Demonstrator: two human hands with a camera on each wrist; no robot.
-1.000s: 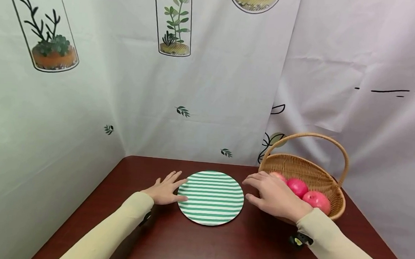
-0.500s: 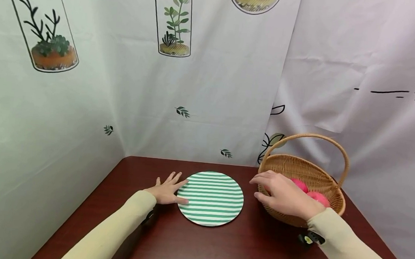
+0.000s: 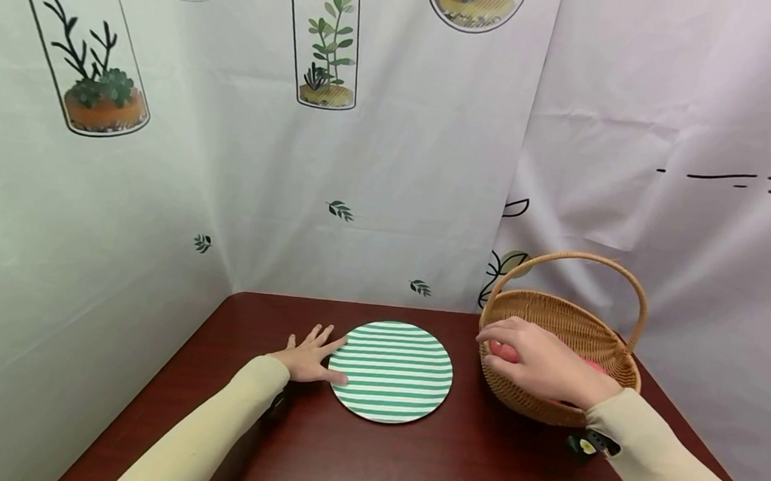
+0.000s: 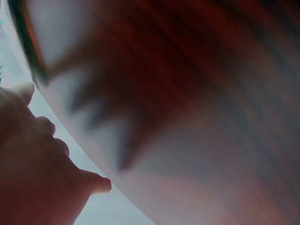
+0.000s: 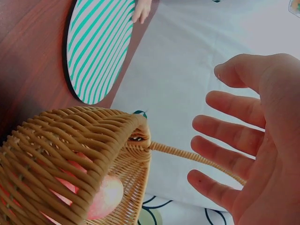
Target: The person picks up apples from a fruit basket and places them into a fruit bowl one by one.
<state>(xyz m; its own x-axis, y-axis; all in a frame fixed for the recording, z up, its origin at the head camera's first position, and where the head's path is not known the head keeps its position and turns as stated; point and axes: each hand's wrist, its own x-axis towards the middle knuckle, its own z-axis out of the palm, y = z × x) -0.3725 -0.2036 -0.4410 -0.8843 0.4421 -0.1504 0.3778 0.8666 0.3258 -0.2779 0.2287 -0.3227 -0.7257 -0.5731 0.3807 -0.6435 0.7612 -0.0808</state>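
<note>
A round board with green and white stripes [image 3: 392, 373] lies flat on the dark red-brown table. My left hand [image 3: 308, 360] is at its left edge, fingers spread, with the thumb and index finger over the rim. Toward the right stands a wicker basket [image 3: 546, 310] holding pinkish-red round fruits [image 5: 107, 197]. Over the basket's front left rim hovers my right hand [image 3: 546, 363], palm down, with relaxed, parted fingers and nothing in them. One fruit [image 3: 504, 351] shows between its thumb and fingers; the hand covers most of the others. The right wrist view shows a gap between fingers and fruit.
The basket's tall arched handle [image 3: 581, 256] rises behind my right hand. A pale printed curtain [image 3: 391, 165] hangs behind the table [image 3: 368, 466] and along both sides. Bare tabletop lies in front of the board.
My right hand has moved right, from the gap beside the board to above the basket, covering more of the fruits. The left hand stays at the board's edge.
</note>
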